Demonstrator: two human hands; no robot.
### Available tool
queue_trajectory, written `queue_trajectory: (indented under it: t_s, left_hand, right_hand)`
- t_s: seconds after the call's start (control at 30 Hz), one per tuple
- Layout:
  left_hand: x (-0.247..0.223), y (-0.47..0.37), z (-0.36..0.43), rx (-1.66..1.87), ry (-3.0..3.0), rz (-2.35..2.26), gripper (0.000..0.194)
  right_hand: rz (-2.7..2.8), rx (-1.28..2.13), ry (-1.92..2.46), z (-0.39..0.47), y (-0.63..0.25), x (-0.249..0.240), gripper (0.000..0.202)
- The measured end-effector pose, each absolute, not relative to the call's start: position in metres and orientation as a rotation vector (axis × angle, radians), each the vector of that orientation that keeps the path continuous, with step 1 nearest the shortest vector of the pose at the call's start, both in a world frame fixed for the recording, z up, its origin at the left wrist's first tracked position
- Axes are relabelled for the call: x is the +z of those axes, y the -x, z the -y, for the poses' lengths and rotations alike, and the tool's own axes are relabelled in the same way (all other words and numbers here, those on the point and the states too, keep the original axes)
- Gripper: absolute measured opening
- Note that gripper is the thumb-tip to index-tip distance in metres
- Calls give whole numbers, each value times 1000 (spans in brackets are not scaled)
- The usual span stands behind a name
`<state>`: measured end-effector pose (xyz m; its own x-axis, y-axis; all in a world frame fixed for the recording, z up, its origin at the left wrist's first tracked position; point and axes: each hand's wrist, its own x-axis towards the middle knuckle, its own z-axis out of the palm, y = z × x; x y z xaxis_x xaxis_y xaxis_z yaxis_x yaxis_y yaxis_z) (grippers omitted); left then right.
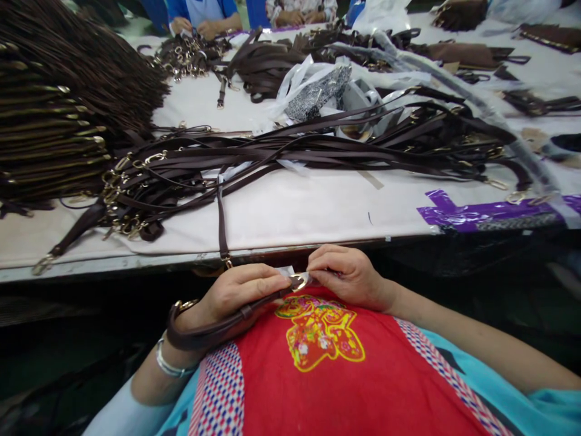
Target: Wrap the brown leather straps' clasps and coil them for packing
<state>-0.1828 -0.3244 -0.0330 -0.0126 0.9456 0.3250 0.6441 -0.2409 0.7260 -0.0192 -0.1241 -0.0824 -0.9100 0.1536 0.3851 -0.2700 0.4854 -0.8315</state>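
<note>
A dark brown leather strap [227, 330] is gripped in my left hand [245, 286], and its loop hangs around my left wrist. At the strap's end, a shiny gold metal fitting [298, 282] sticks out past my left fingertips. My right hand [347, 274] is closed in a pinch beside that fitting. A small piece of whitish film [285, 271] shows between the two hands; whether my right fingers hold it or the fitting is hard to make out. Both hands are in front of my red apron [363, 387], just below the table edge.
A long bundle of brown straps [281, 151] with gold clasps lies across the white table [295, 212]. To the left stands a tall stack of brown straps [54, 121]. Purple tape [481, 212] is stuck at the right edge. Across the table, a person's hands [195, 27] are visible.
</note>
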Motion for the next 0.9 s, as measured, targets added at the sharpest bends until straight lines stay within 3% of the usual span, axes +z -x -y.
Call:
queue_trajectory:
  t_s: [0.43, 0.53, 0.73, 0.9]
  left_hand:
    - [-42, 187, 308, 1049, -2204, -1759, 30]
    - [-49, 179, 306, 1055, -2035, -1847, 28]
    - [-72, 168, 306, 1057, -1556, -2123, 17]
    - [-79, 164, 301, 1049, -1335, -2168, 19]
  right_hand:
    - [2318, 1449, 70, 126, 22, -82, 12]
    - [2374, 1484, 124, 125, 22, -84, 12]
    - [2280, 1887, 413, 126, 18, -94, 19]
    - [2448, 1740, 407, 122, 18, -91, 16]
